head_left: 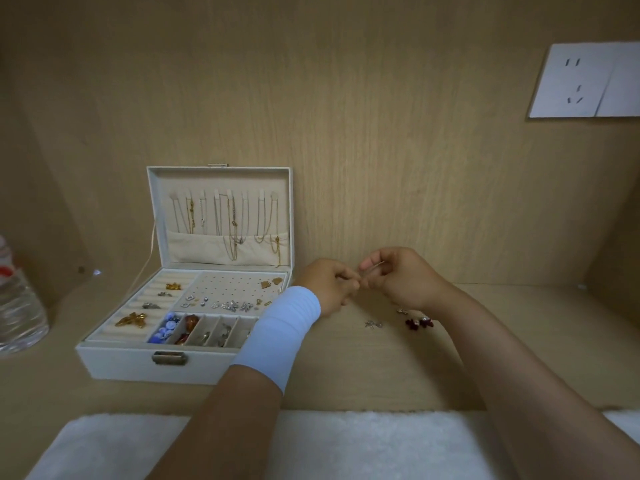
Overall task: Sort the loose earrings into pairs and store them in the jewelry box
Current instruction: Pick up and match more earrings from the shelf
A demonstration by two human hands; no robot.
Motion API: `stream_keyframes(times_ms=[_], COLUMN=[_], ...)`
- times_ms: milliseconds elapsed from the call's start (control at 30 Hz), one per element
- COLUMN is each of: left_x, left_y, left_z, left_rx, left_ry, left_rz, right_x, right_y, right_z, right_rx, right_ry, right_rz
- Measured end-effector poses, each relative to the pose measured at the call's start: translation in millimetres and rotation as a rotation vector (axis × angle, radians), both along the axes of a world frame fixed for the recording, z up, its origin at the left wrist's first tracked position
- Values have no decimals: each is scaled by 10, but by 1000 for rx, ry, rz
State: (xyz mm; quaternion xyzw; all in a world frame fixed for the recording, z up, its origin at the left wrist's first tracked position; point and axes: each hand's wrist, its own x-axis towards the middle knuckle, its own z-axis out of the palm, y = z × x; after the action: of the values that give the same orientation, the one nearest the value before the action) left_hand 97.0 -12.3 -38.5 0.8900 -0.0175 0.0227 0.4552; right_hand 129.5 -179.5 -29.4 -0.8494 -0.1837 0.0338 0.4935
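A white jewelry box stands open at the left, with necklaces hanging in its lid and earrings, rings and beads in its tray. Right of the box, my left hand and my right hand meet above the wooden surface. Both pinch a thin silver earring between their fingertips. On the surface below lie a small silver earring, dark red earrings and another small silver piece. A light blue band covers my left wrist.
A clear plastic bottle stands at the far left. A white wall socket sits on the wooden back panel at the upper right. White fluffy fabric lies along the near edge.
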Motion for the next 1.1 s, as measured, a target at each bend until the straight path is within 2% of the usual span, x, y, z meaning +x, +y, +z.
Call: stream_keyframes(times_ms=[167,300,533,700,967,1100], left_x=[-78,-233,-643,-817,-928,-949], left_y=[161,332,818,1277,1803,1912], left_z=[169,310,583,561,454,410], left_rx=[-109,-197,-369,-448,-462,-442], left_ry=[-77,-110,-152,-174,-226,-230], left_rz=[44,93,136,176,316,344], right_x=[-88,-231,-417,-472,-475,-421], right_y=[168,350,880,1287,1940,2110], right_z=[113,188,395,544,552,501], right_rx=[167,255,313,301,223,294], right_ry=[-40,-54,-216,-204,-225,-229], right_rz=[-8,98,154,282,310,260])
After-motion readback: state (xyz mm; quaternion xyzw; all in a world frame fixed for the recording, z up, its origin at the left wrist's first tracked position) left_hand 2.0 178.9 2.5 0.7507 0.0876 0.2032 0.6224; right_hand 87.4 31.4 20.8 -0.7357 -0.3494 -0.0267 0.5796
